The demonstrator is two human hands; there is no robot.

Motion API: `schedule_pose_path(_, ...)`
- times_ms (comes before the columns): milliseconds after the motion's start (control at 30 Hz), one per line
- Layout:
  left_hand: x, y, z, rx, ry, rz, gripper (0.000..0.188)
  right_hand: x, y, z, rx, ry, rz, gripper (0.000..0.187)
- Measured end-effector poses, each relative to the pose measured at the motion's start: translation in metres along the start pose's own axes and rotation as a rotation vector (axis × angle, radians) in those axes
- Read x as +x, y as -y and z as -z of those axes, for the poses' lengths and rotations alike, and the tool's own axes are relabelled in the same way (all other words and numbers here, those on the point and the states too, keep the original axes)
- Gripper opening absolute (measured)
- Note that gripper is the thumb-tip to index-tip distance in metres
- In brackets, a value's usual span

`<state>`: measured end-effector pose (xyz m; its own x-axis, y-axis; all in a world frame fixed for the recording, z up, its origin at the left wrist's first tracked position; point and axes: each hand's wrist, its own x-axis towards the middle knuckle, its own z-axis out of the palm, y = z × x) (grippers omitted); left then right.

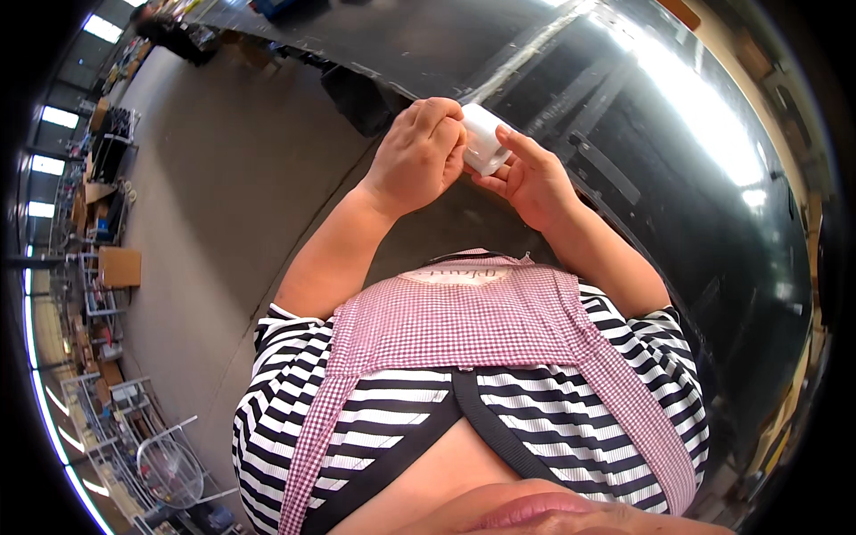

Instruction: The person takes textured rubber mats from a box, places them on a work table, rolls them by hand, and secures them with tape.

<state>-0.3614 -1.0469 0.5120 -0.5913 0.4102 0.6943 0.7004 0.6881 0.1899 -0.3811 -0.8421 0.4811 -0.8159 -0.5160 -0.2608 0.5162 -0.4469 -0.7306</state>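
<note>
Fingers (435, 114): on the left hand (415, 159) they curl in close against the left side of the white roll (484, 134), though whether they pinch it I cannot tell; on the right hand (538, 185) they grasp it, thumb on its right side and other fingertips under its lower end.
White roll's place: upper middle of the frame, between the two hands, tilted, seen over the near edge of the tabletop (704, 241).
Tabletop: dark and glossy, spreading from the top to the right, with a bright glare at upper right and a pale strip (530, 49) running from the top down toward the roll.
Dark bundle (355, 96): by the tabletop's edge, left of the roll.
Apron (455, 325): pink-and-white check, lower middle, over a striped shirt (285, 383) in black and white.
Floor (223, 169): grey, left of the forearms.
Cardboard box (119, 267): at the left, beside cluttered racks (107, 308).
Another person (171, 36): far off, upper left, blurred, in dark clothes.
</note>
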Motion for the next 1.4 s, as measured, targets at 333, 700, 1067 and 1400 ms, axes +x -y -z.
schedule_pose_path(333, 0.031, -0.151, -0.118, -0.571, 0.128, -0.151, 0.015, -0.165, -0.025, 0.165, 0.257, 0.126, -0.058, 0.090)
schedule_pose_path(700, 0.078, -0.410, -0.308, -1.093, 0.594, -0.115, 0.011, -0.448, -0.025, 0.301, 0.419, -0.279, 0.251, 0.080)
schedule_pose_path(1067, 0.114, -0.543, -0.403, -1.395, 0.845, -0.084, 0.012, -0.554, -0.035, 0.370, 0.421, -0.694, 0.422, 0.044)
schedule_pose_path(1400, 0.172, -0.616, -0.508, -1.462, 1.085, -0.125, 0.013, -0.632, 0.020, 0.435, 0.427, -1.055, 0.338, 0.042)
